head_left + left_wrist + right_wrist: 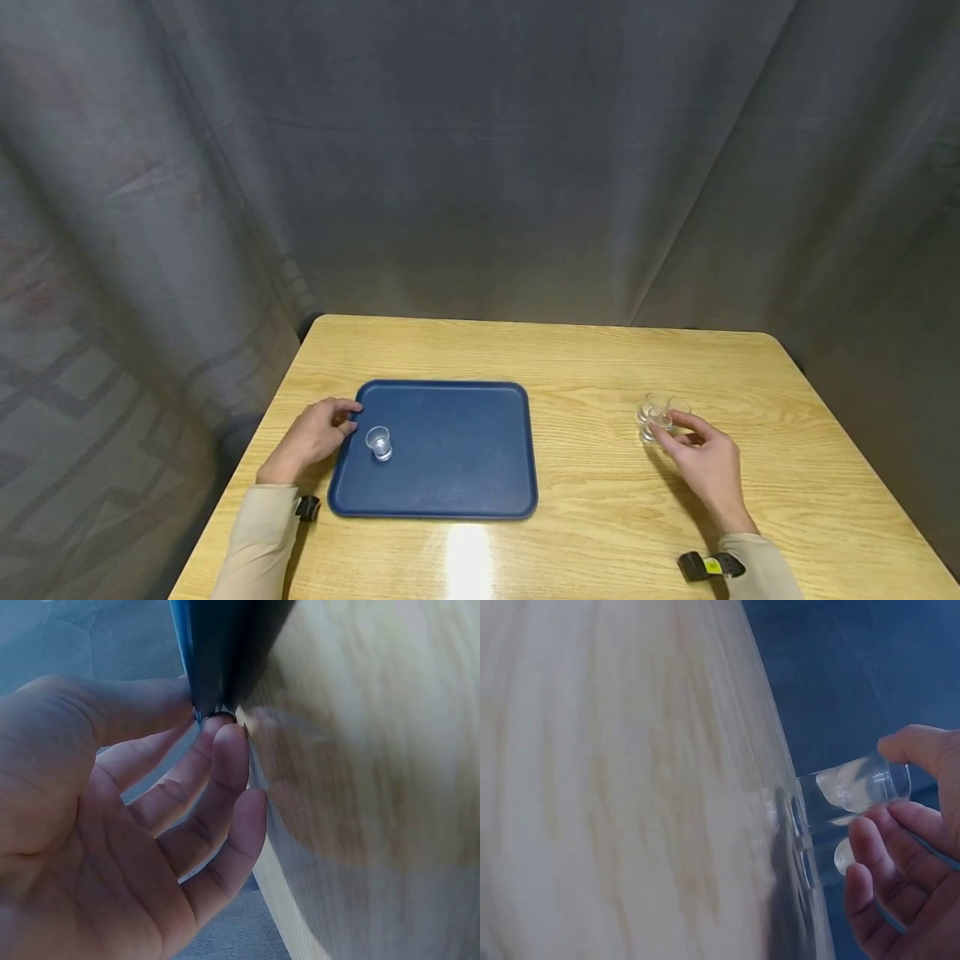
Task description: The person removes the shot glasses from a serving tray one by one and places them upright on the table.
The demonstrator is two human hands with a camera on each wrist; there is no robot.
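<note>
A blue tray [457,450] lies on the left half of the table with one small clear glass [380,444] standing near its left side. My left hand [315,432] is at the tray's left rim; in the left wrist view thumb and fingers pinch the tray edge [201,652]. Over on the right, my right hand [707,468] pinches a small clear glass [866,784] near its rim between thumb and fingers. That glass stands upright, its base at the tabletop. Behind it are two more clear glasses [678,406], partly hidden by the held one and the fingers.
The light wooden table [592,500] has rounded far corners. Grey curtains [480,167] hang behind it and along both sides. A dark strap-on device [693,567] sits on each wrist.
</note>
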